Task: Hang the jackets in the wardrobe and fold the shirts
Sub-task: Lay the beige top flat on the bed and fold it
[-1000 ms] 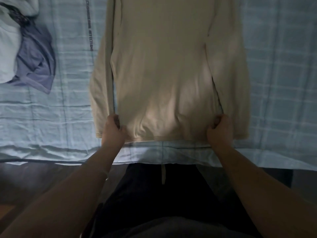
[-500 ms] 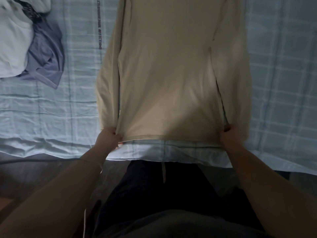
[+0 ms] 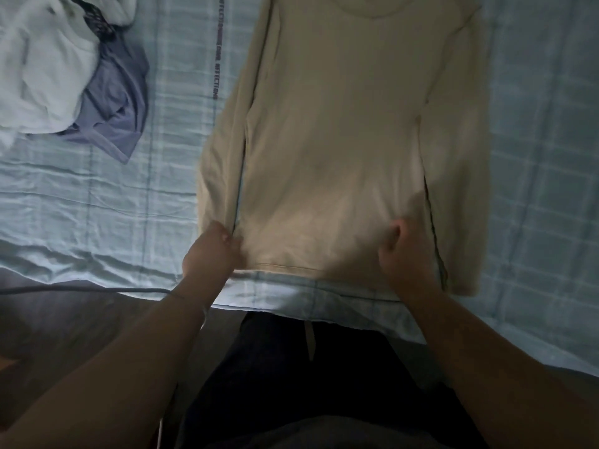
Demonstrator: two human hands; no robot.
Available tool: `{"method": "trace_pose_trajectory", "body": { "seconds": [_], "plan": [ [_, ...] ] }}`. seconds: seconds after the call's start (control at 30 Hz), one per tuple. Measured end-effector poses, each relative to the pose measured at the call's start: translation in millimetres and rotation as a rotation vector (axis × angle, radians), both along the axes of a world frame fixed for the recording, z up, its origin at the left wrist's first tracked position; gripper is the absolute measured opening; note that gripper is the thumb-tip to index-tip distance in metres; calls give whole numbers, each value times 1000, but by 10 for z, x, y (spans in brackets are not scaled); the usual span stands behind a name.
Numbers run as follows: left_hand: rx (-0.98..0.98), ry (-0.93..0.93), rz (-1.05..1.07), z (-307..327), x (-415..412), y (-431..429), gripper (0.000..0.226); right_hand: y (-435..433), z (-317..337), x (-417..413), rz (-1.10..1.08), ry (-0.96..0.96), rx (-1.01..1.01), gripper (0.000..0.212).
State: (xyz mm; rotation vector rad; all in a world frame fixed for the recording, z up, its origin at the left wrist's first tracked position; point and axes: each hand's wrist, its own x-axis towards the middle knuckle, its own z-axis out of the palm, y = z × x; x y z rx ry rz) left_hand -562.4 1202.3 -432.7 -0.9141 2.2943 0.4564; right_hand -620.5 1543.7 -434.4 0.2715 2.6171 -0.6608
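Observation:
A cream long-sleeved shirt lies flat on the bed, collar away from me, both sleeves laid straight down its sides. My left hand pinches the hem at the shirt's lower left corner. My right hand is closed on the fabric near the lower right, a little inside the right side seam. The hem sits close to the bed's near edge.
A pale blue checked sheet covers the bed. A crumpled white garment and a lavender garment lie at the far left. A grey cable runs along the bed's near edge over the dark floor.
My right hand has moved left from the shirt's outer right edge onto its body and bunched the fabric there. My left hand stays on the lower left corner. The view has shifted slightly.

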Motion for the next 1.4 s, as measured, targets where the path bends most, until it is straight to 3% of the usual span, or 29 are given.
{"method": "trace_pose_trajectory", "body": {
  "seconds": [0.17,0.33,0.47,0.57,0.77,1.0,1.07,1.2,1.33,1.4],
  "plan": [
    [-48,209,90,-33,-122,-142,24,-778,-75,-264,340,50,-158,36],
    [-32,157,296,-158,7,-376,48,-1498,-156,-429,505,-46,-229,38],
    [165,79,362,-288,64,-491,20,-1989,-215,-484,493,-69,-289,48],
    [210,159,416,-328,87,-636,7,-2310,-230,-568,478,3,-303,46],
    [766,519,930,-42,-228,-1264,4,-2854,-170,-865,327,-71,-365,50],
    [1210,624,1333,134,-650,-2322,28,-3582,-62,-995,123,-71,-442,73],
    [1206,580,1494,114,-721,-2565,29,-3786,-26,-1028,121,-26,-463,72],
    [1206,419,1619,51,-741,-2897,29,-4214,-78,-1205,194,116,-424,47],
    [1069,197,1362,31,-738,-3112,13,-4603,-146,-1356,266,-91,-378,54],
    [1084,92,1288,33,-708,-3153,34,-4697,-187,-1372,310,-194,-347,64]
  ]
}}
